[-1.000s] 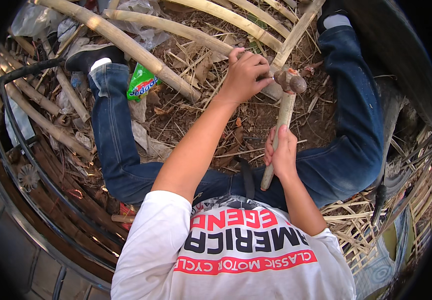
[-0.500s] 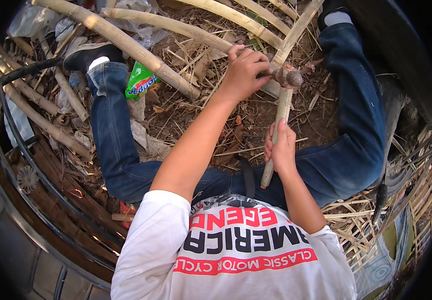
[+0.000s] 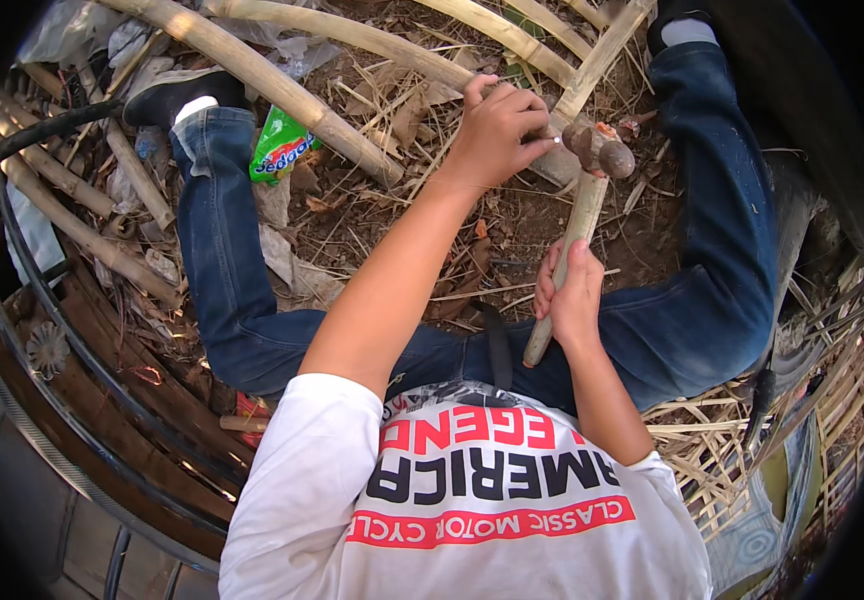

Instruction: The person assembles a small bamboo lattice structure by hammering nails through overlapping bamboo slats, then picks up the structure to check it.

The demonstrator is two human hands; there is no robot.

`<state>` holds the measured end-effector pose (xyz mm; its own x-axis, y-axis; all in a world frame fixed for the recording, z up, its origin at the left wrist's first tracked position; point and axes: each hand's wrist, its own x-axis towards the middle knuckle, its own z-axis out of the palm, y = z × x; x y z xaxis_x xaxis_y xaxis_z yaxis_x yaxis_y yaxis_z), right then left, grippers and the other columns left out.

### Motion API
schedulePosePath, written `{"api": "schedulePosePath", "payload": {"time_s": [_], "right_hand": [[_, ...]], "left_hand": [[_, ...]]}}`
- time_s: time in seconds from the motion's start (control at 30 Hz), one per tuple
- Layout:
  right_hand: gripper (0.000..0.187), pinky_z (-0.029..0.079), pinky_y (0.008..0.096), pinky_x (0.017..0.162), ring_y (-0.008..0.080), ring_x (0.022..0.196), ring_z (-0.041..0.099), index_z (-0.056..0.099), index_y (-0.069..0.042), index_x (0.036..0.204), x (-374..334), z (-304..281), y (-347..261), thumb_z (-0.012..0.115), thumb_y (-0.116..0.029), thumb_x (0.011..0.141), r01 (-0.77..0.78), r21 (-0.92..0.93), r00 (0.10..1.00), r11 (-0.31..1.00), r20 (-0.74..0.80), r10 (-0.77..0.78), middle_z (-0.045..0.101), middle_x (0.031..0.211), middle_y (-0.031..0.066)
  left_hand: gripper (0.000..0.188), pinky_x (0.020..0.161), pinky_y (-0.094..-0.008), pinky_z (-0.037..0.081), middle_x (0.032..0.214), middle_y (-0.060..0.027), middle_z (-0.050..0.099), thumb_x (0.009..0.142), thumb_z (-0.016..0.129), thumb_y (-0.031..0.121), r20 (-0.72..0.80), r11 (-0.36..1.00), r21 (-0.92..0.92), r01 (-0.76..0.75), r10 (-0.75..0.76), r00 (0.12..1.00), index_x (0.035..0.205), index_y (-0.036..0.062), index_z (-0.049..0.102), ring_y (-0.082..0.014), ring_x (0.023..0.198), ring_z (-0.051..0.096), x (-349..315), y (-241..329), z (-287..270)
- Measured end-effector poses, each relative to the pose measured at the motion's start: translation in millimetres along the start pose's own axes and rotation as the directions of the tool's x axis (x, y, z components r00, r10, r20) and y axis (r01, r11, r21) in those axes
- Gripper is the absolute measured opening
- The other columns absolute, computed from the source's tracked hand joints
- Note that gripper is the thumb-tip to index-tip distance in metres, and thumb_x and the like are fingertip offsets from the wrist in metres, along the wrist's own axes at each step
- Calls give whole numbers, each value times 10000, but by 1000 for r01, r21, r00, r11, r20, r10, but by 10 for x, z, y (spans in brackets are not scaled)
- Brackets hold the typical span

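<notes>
My right hand (image 3: 574, 292) is closed around the pale wooden handle of a hammer (image 3: 580, 225), whose rusty rounded head (image 3: 597, 148) is at the far end, just right of my left fingers. My left hand (image 3: 502, 132) is curled over the end of a bamboo pole (image 3: 362, 38) that comes in from the upper left. Its fingers and thumb bend close together, and the part inside them is mostly hidden. Beyond the hammer head a split bamboo piece (image 3: 604, 58) slants up to the right. A flat stone or block (image 3: 555, 170) partly shows below my left fingers.
My jeans-clad legs (image 3: 217, 220) spread around the work spot on littered soil. Another bamboo pole (image 3: 262, 85) and a green packet (image 3: 284, 145) lie left. A black metal frame (image 3: 47, 290) curves along the left side. Bamboo strips (image 3: 697, 440) and a dark-handled blade (image 3: 764, 390) are at right.
The hammer has shifted slightly right, its head now a little farther from my left hand's wrist. My left hand has moved slightly right as well, its thumb now nearer the hammer head.
</notes>
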<state>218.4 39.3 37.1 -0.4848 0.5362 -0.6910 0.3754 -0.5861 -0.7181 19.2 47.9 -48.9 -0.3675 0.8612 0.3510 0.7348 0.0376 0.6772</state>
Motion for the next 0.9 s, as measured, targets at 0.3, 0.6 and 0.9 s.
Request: {"api": "schedulePosePath", "payload": {"time_s": [0.3, 0.6, 0.9], "right_hand": [[533, 324, 242, 313, 96, 340, 355, 429, -56, 836, 1, 0, -10, 332, -559, 984, 32, 42, 999, 999, -11, -32, 369, 505, 10], [504, 340, 251, 336, 94, 351, 374, 442, -48, 804, -15, -24, -5, 336, -498, 1005, 36, 57, 999, 998, -3, -36, 388, 496, 14], [513, 332, 249, 325, 96, 344, 362, 434, -49, 802, 30, 1, 65, 339, -513, 998, -2, 8, 1000, 1000, -3, 2, 377, 496, 14]], "left_hand": [[195, 1016, -412, 259, 880, 79, 629, 635, 806, 176, 26, 1000, 7, 10, -10, 1000, 777, 146, 675, -129, 903, 585, -6, -16, 3], [180, 1014, -406, 262, 877, 73, 636, 647, 797, 177, 16, 1000, 5, -2, 2, 1000, 780, 146, 679, -127, 896, 588, -12, -26, 14], [183, 1004, -399, 271, 885, 79, 635, 654, 796, 183, 12, 1000, -6, -26, 26, 1000, 775, 148, 663, -127, 920, 587, 5, -35, 22]]}}
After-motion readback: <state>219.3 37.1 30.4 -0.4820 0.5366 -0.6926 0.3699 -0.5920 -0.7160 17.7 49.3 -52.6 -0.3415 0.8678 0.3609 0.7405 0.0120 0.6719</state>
